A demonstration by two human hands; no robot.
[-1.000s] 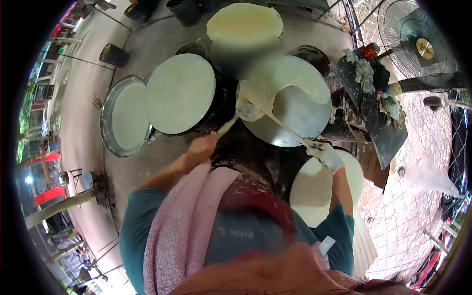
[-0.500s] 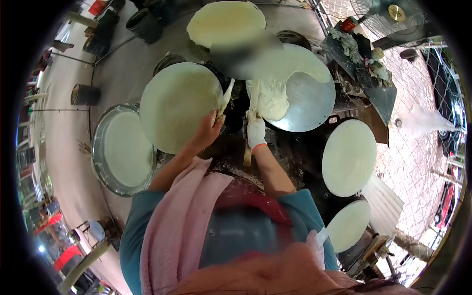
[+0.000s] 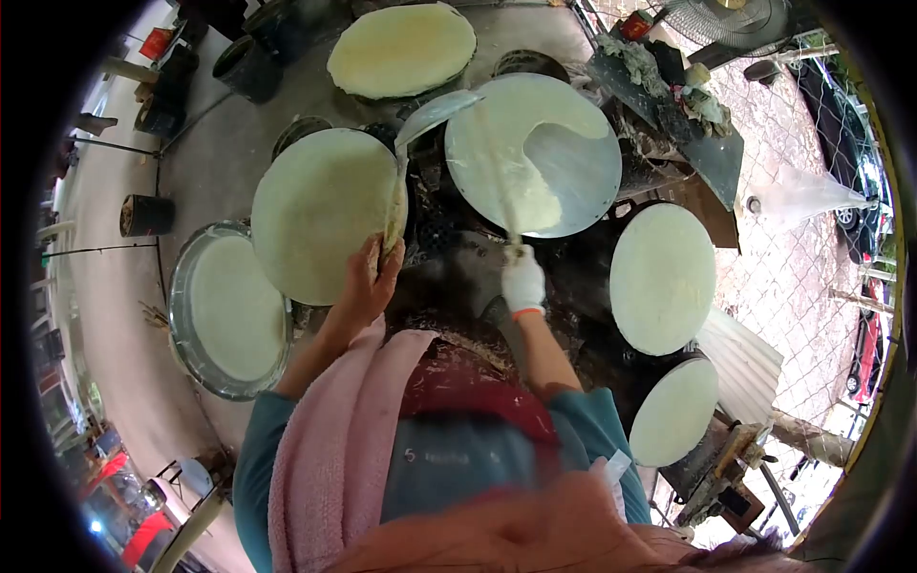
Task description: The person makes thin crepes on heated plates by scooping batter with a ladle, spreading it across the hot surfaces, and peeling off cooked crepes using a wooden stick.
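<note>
My bare left hand [image 3: 368, 280] is wrapped round the handle of a ladle [image 3: 435, 116], whose pale bowl hangs between two round pans. Beside that hand lies a round pan coated with pale batter [image 3: 325, 215]. My right hand [image 3: 522, 279], in a white glove with an orange cuff, grips a long thin stick [image 3: 503, 196]. The stick reaches over a metal pan [image 3: 587, 181], partly covered by thick pale batter [image 3: 544, 115], with bare metal showing at its centre and right.
A basin of pale liquid [image 3: 237, 306] stands at the left. Another coated disc [image 3: 401, 53] is at the back, with two more [image 3: 662, 279] at the right. A fan [image 3: 731, 21], a dark board with scraps [image 3: 702, 143] and a wire fence line the right side.
The ladle has come into clear view above the gap between the pans. My right hand swung inward from the right, then moved slightly right and down. The view has shifted.
</note>
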